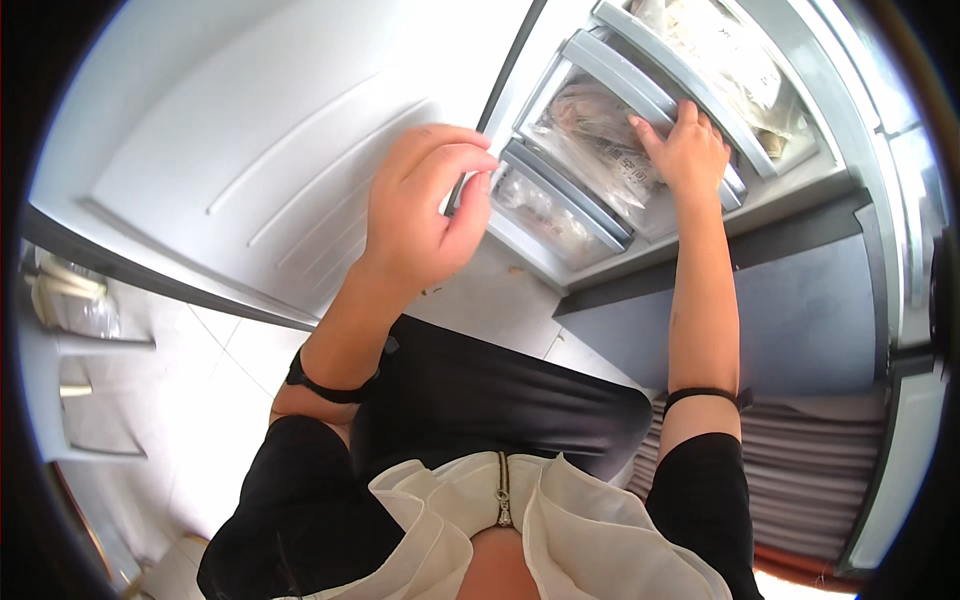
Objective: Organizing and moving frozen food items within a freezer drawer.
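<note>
My right hand (686, 154) grips the front rail of the middle freezer drawer (622, 79), with its fingers over the top edge and the thumb on the near side. Behind this drawer's clear front lies a plastic bag of food (592, 135) that bears writing. My left hand (427, 202) hovers in front of the freezer beside the open white door (247, 112). Its fingers are curled, with nothing seen in them, and look slightly blurred.
Above is another drawer (675, 67) holding bagged food (731, 56); a lower drawer (566, 196) also holds bags. To the right stand a grey-blue panel (750, 322) and a pleated curtain (787, 465). A white rack (105, 345) is at far left. Small scraps lie on the tiled floor (502, 300).
</note>
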